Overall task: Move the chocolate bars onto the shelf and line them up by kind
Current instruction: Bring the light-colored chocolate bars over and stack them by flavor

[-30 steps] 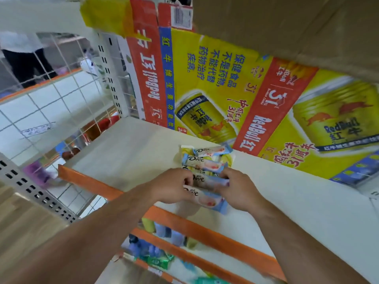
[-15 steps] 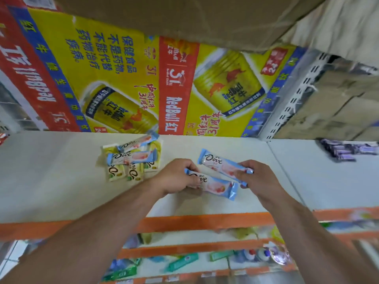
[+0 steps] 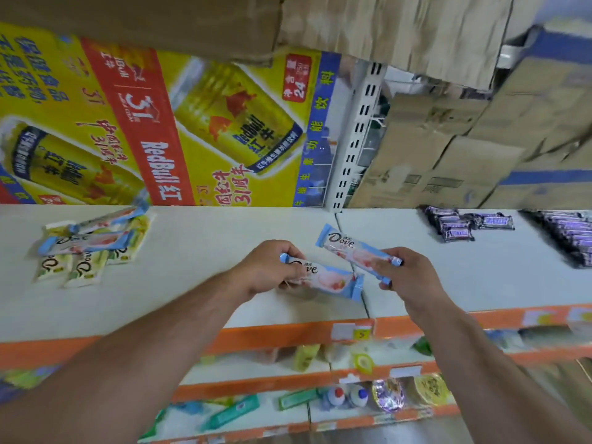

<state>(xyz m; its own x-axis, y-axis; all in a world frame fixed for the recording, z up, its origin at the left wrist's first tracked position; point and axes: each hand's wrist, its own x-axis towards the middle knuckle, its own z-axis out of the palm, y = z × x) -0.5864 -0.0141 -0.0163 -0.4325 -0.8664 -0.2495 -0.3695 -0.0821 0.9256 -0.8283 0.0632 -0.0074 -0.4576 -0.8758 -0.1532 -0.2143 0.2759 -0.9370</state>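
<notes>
Head view: left hand (image 3: 272, 269) and right hand (image 3: 405, 277) each pinch a pink-and-blue foil Dove bar (image 3: 326, 278); lay both parallel, right of the apparently mixed bar pile (image 3: 93, 245).

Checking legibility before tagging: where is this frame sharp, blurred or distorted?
Head view: logos read clearly on the lower bar in the left hand and the upper bar in the right hand; head view: the left pile, purple bars and lower shelves smear; head view: the shelf upright leans, wide-angle distortion.
</notes>
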